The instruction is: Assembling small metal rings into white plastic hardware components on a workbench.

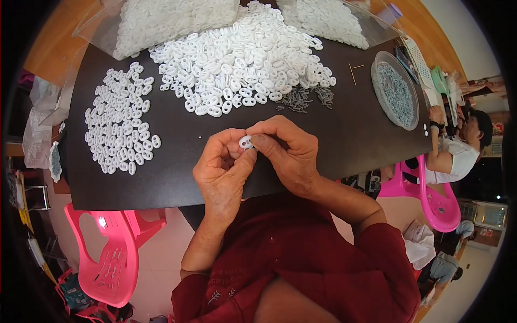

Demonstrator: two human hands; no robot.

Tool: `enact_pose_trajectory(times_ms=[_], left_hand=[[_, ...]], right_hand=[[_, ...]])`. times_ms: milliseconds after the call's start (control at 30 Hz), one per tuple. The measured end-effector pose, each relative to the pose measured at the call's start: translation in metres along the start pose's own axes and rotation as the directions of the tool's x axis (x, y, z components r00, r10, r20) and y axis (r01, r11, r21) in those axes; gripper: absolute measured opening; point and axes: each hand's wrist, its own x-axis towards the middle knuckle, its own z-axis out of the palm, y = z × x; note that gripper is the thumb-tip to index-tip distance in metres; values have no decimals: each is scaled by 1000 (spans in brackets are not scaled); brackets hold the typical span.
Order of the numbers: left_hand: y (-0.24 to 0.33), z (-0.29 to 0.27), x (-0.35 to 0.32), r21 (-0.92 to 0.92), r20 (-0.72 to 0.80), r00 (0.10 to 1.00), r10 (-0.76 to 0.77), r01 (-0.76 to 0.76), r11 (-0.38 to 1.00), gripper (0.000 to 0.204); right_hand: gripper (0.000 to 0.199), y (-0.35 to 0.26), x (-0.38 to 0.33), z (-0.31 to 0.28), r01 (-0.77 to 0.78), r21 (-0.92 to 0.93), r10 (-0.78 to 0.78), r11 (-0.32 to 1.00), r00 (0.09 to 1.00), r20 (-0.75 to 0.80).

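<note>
Dark red shirt cloth (pixel 323 253) is filling the space nearest the head camera, below the fingers, and both forearms are showing on either side of it. In this head view, the left hand (pixel 222 168) and the right hand (pixel 291 153) are hovering over a dark table (pixel 344 141), their thumbs and fingertips pinching a small white oval piece (pixel 245 142) with holes; the other fingers are lying curled. Left of the fingers, a loose group of similar pieces (pixel 119 126) is spreading mostly one layer deep, perhaps those already handled. Beyond the fingers, a far larger white heap (pixel 242 64) is sitting before a filled clear bag (pixel 177 27), so most of the work is seemingly waiting. Small grey pins (pixel 293 100) are lying just beyond the fingers, rightward, by the heap; whether one is sitting in the held piece, one cannot tell. Open tabletop is stretching right of the fingers toward a round clear dish (pixel 380 101), with a narrower strip separating them from the left group. The table's near edge is running beneath the forearms.
</note>
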Motion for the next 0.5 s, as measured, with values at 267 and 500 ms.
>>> enact_pose_trajectory(times_ms=[267,500], left_hand=[[-2,-3,2,-7,-30,1000,-3,3,1000,23],[-7,-5,-1,-11,-43,998,38,-39,999,24]], right_hand=[[10,1,0,-2,6,-12,-5,1000,1000,31],[11,2,2,-2,-13,18,12,1000,999,45]])
